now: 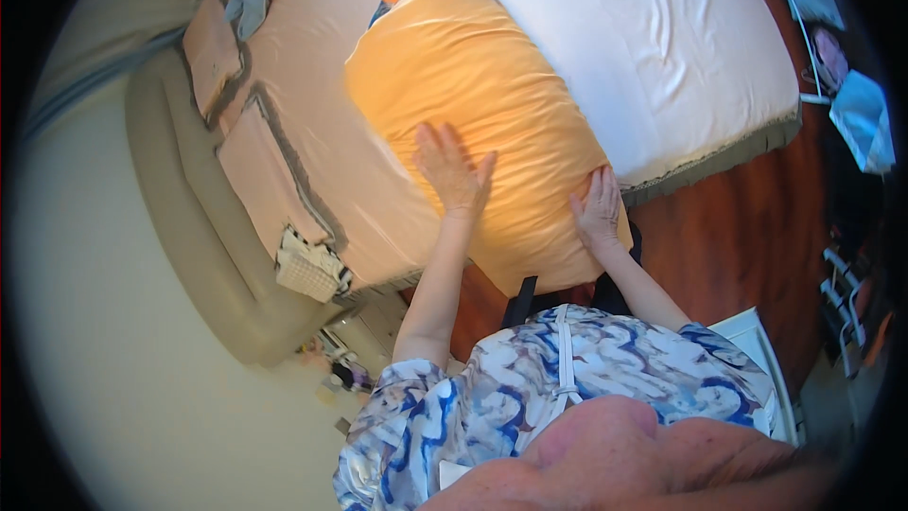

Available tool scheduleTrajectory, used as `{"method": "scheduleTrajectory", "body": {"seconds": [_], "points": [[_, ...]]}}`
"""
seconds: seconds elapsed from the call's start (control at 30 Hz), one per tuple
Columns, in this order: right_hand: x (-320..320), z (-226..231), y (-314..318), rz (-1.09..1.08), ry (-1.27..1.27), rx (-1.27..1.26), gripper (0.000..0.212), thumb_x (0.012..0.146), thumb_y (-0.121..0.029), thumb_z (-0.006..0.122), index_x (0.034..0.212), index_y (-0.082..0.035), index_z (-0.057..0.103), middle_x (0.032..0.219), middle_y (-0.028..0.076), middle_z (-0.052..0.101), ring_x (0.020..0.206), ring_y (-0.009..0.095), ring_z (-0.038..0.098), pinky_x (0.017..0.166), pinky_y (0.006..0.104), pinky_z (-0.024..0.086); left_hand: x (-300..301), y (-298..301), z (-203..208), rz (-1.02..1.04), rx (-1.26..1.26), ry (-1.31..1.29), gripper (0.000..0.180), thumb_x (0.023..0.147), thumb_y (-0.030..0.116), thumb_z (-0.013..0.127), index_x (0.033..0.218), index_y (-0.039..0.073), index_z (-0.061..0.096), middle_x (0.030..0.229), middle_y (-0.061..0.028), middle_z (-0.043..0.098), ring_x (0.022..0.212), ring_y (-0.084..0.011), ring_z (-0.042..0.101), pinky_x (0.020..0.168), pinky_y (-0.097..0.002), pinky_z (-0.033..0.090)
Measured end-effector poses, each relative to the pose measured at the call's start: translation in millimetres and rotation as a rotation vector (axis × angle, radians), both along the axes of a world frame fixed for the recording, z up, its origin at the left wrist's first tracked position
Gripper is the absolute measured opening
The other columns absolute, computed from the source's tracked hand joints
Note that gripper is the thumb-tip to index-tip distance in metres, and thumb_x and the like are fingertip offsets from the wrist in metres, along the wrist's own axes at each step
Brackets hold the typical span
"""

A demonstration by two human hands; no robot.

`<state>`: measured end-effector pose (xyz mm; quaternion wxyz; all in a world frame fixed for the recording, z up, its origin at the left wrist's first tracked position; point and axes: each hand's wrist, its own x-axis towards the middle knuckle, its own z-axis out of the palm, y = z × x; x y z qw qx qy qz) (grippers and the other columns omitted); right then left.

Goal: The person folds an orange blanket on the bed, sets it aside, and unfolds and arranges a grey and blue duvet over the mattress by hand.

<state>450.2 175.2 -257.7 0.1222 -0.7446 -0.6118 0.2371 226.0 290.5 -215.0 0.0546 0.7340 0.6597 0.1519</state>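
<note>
The person in the patterned shirt (567, 369) is leaning over the bed. The right hand (600, 210) is lying flat, fingers spread, on the near end of the orange pillow (473, 114); the left hand (452, 170), at about nine o'clock from it, is pressing down open-palmed, gripping nothing. The pillow is sitting on the white sheet (662, 38), its cover looking fully on but wrinkled, so smoothing seems to be left. A pink pillow (270, 175) is lying at nine o'clock.

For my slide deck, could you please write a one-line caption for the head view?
Both hands, left and right, lie flat with spread fingers on an orange pillow on a white-sheeted bed.
</note>
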Motion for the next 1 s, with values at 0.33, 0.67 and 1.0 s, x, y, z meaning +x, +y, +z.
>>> {"method": "scheduleTrajectory", "body": {"seconds": [0.33,0.67,1.0], "points": [[-94.9,-13.2,211.7,0.358,0.159,0.424,0.064,0.077,-0.029,0.063,0.134,-0.013,0.039,0.14,0.018,0.03,0.128,0.036,0.029,0.1,0.0543,0.024,-34.9,57.1,-107.8,-0.01,-0.335,0.096,0.084,0.076,0.057,0.056,0.14,0.012,0.027,0.147,-0.0223,0.011,0.137,-0.0356,0.007,0.105,-0.058,0.004],[-88.4,-169.1,277.6,0.304,-0.091,0.513,0.06,0.071,-0.03,0.066,0.124,-0.012,0.046,0.135,0.016,0.032,0.124,0.039,0.028,0.093,0.056,0.029,-7.7,99.9,-192.5,-0.045,-0.324,0.013,0.075,0.079,0.057,0.051,0.138,0.016,0.032,0.146,-0.0201,0.013,0.136,-0.0365,0.007,0.103,-0.06,0.004],[-85.2,-93.8,211.0,0.194,0.156,0.201,0.076,0.07,-0.029,0.072,0.129,0.0,0.035,0.128,0.024,0.041,0.116,0.04,0.041,0.097,0.0428,0.036,-36.7,54.5,-109.6,-0.067,-0.452,-0.13,0.076,0.082,0.051,0.051,0.143,0.019,0.019,0.149,-0.0171,0.006,0.138,-0.0325,0.001,0.108,-0.0531,0.004]]}}
